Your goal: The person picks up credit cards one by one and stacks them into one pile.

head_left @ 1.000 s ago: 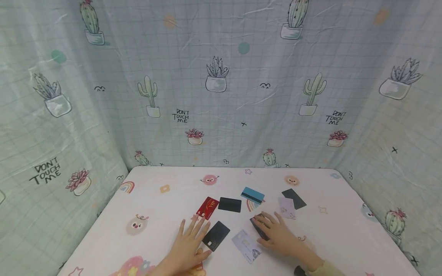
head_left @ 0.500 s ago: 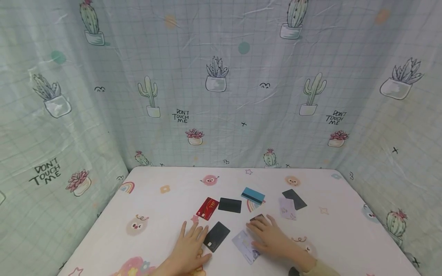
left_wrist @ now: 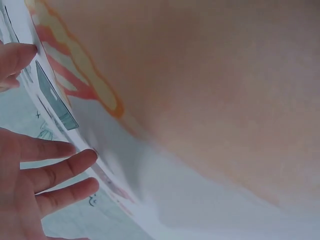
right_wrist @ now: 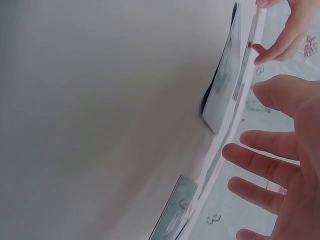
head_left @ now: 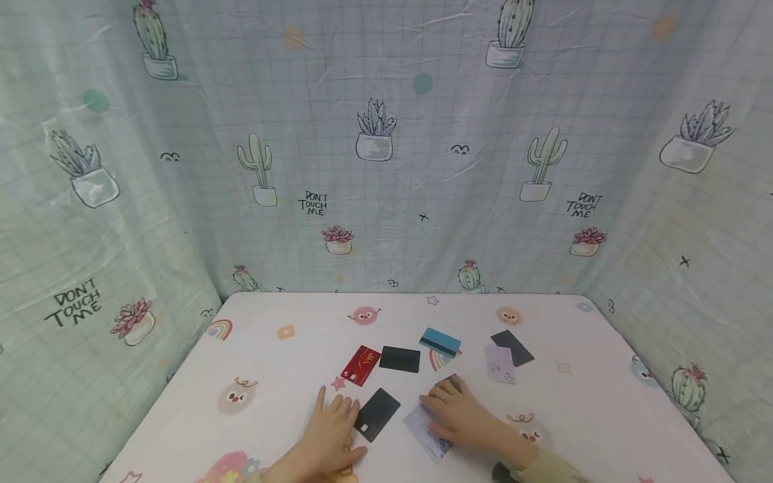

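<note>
While the left hand [head_left: 329, 435] is spread just left of the black chip card [head_left: 378, 413], the right hand [head_left: 464, 414], fingers parted, partly hides a pale card [head_left: 418, 426] right of the black chip card.

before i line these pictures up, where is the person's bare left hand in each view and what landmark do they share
Head: the bare left hand is at the bottom, left of centre.
Left wrist: the left hand is cut off by the left edge, fingers pointing right.
Right wrist: the left hand is in the top right corner, above the larger right hand.
Shared landmark: the pale green gridded cloth backdrop.
</note>
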Motion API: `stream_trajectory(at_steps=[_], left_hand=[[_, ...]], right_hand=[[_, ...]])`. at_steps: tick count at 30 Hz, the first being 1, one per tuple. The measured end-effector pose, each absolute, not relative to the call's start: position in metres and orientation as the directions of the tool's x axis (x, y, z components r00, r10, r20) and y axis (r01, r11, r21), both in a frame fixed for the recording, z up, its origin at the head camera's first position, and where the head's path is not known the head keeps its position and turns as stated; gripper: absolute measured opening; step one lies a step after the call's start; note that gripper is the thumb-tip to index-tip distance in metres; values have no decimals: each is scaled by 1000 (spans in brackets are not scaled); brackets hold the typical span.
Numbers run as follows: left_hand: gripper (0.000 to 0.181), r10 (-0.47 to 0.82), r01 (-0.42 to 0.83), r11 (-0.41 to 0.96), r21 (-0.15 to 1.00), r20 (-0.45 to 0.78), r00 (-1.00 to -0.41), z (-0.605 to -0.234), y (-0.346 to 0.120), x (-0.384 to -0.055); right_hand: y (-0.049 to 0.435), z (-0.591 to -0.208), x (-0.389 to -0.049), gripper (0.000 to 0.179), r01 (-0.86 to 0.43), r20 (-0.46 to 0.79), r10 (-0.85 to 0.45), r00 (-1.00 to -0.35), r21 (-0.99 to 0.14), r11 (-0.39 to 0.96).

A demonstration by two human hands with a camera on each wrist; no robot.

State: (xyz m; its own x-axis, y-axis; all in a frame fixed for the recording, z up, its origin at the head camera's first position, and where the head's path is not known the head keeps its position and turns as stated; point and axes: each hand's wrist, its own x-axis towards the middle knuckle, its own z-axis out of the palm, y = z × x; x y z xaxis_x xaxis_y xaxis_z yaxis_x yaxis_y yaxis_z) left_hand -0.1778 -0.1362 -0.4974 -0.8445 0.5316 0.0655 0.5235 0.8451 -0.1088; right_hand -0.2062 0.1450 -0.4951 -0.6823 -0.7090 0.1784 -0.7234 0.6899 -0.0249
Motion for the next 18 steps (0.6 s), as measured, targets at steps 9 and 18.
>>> stream_trajectory(at_steps=[9, 18], left_hand=[[67, 562, 552, 826, -115, 98, -821, -495, -137, -178], [62, 551, 539, 832, -133, 86, -830, -493, -132, -183]], right_hand=[[133, -491, -209, 39, -735, 145, -724, -674, -31, 678], [121, -494, -216, 41, -758, 144, -755, -639, 48, 651]])
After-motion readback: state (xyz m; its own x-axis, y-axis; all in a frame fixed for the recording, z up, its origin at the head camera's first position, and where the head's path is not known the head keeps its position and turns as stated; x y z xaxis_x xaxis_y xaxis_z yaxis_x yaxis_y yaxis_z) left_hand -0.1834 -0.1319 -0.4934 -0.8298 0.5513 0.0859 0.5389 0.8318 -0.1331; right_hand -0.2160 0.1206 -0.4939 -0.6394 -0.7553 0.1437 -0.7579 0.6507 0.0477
